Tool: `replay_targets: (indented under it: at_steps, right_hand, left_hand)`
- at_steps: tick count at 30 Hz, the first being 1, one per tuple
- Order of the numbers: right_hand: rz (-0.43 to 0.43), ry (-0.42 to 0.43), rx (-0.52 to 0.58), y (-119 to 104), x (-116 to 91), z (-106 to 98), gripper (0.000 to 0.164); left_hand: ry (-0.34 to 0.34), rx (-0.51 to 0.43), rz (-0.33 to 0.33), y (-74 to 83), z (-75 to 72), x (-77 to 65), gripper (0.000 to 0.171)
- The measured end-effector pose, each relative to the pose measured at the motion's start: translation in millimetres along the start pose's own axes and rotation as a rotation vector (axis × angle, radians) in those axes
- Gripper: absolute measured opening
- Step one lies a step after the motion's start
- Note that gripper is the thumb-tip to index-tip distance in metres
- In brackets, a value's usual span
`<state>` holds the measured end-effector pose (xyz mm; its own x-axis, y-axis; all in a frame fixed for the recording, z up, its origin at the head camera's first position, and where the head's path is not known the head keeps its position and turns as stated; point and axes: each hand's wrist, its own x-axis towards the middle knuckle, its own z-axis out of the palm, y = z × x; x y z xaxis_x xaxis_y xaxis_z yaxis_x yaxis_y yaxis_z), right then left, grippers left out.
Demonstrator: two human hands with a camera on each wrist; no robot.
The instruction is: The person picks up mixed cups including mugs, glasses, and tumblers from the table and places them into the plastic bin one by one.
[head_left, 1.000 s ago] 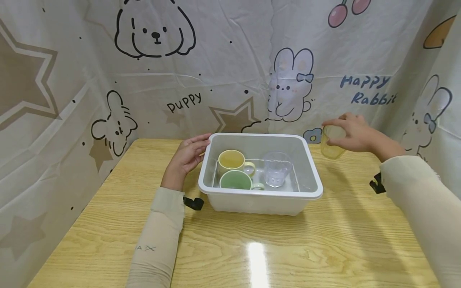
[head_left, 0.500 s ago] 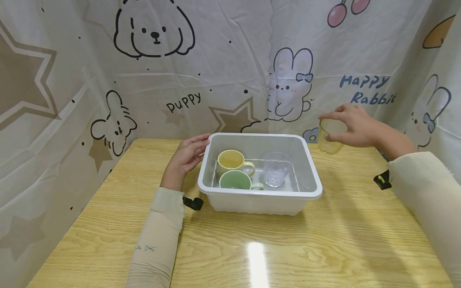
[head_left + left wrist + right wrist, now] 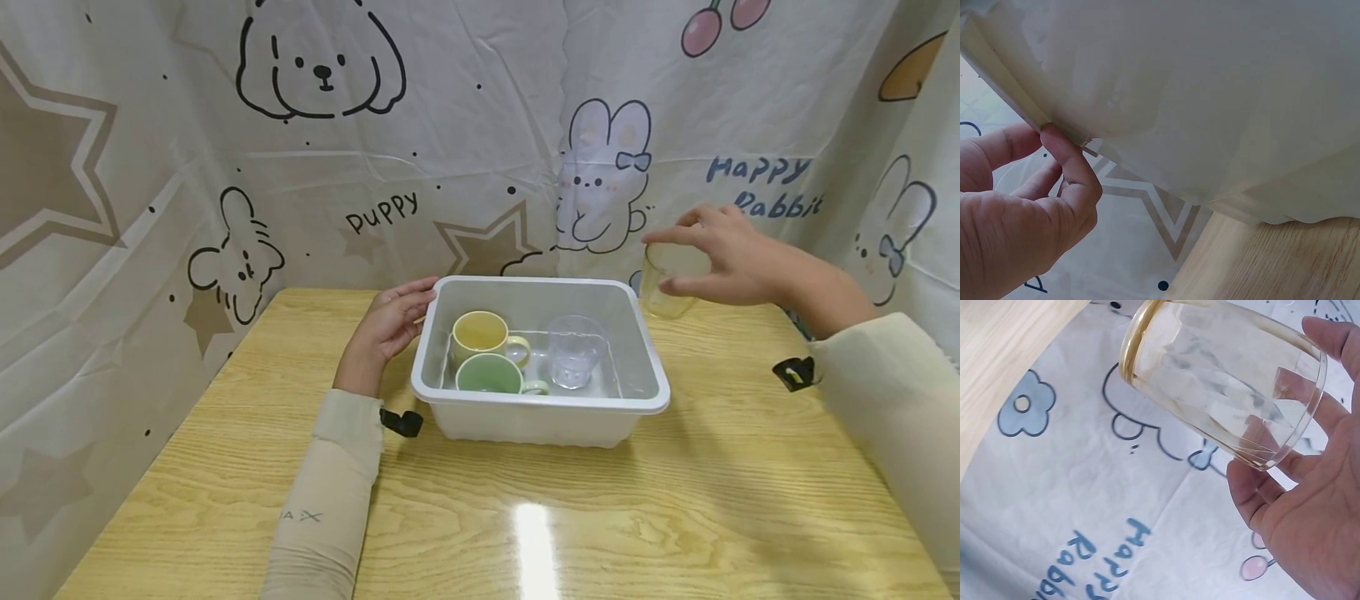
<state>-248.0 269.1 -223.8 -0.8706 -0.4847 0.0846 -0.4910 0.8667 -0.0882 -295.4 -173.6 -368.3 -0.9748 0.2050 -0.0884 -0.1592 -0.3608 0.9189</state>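
Observation:
My right hand (image 3: pixel 738 262) holds a yellowish transparent cup (image 3: pixel 658 262) in the air, just beyond the right back corner of a light grey plastic basin (image 3: pixel 536 425). In the right wrist view, thumb and fingers are round the rim of the cup (image 3: pixel 1216 375), and its thick amber base points away from the palm. At the basin's left back corner, my left hand (image 3: pixel 393 321) grips the rim; the left wrist view has the fingers (image 3: pixel 1079 172) pinching that edge. Inside the basin are a yellow mug (image 3: pixel 480 333), a green mug (image 3: pixel 489 377) and a clear cup (image 3: pixel 576 354).
The basin stands on a wooden table (image 3: pixel 450 517). A printed curtain (image 3: pixel 480 125) with cartoon animals hangs close behind the table and along both sides. Inside the basin, the mugs are at the left and the clear cup is right of centre.
My right hand has moved the yellowish cup left and slightly up, closer to the basin's right back corner. The left hand and the basin stay in place.

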Motion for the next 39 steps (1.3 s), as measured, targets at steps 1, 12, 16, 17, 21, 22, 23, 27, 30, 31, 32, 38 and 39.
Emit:
replay_targets:
  at_steps: [1,12,16,17,21,22,23,27,30,31,32,38,39]
  right_hand:
    - [-0.001,-0.004,-0.001,-3,0,-1,0.064]
    - [-0.039,-0.031,0.004,-26,-3,-13,0.064]
    - [-0.061,-0.033,0.003,-33,-3,-16,0.065]
    - [-0.066,-0.036,0.002,-35,-3,-17,0.065]
    - [-0.081,-0.047,0.009,-42,-2,-18,0.063]
    - [-0.087,-0.048,0.011,-44,-2,-18,0.063]
    - [-0.092,-0.050,0.012,-46,-2,-18,0.063]
    - [-0.115,-0.058,0.016,-54,-1,-17,0.063]
    - [-0.137,-0.058,0.016,-59,0,-15,0.062]
    - [-0.143,-0.058,0.015,-61,0,-15,0.062]
    - [-0.146,-0.060,0.015,-63,1,-14,0.062]
    - [-0.173,-0.068,0.023,-73,2,-9,0.060]
    - [-0.182,-0.068,0.020,-74,2,-8,0.060]
  left_hand:
    - [-0.002,-0.001,0.000,0.0,-0.1,0.0,0.045]
    - [-0.007,-0.005,0.002,0.9,-0.1,-0.9,0.045]
    - [-0.009,-0.009,0.000,1.0,-0.3,-0.6,0.045]
    - [-0.009,-0.009,-0.001,0.9,-0.5,-0.4,0.045]
    - [-0.005,-0.005,0.000,0.0,-1.0,0.3,0.044]
    - [-0.004,-0.003,0.000,-0.2,-0.9,0.4,0.044]
    - [-0.004,-0.001,0.001,-0.3,-0.9,0.4,0.044]
    - [-0.004,0.004,0.000,-0.5,-0.6,0.0,0.045]
    - [-0.002,0.008,-0.001,-0.7,-0.8,0.0,0.045]
    - [-0.002,0.008,-0.001,-0.9,-0.9,0.2,0.045]
    - [-0.003,0.009,0.000,-1.0,-1.2,0.2,0.045]
    - [-0.007,0.005,-0.001,-0.9,-1.6,0.2,0.045]
    - [-0.006,0.002,0.000,-0.9,-1.3,0.4,0.045]
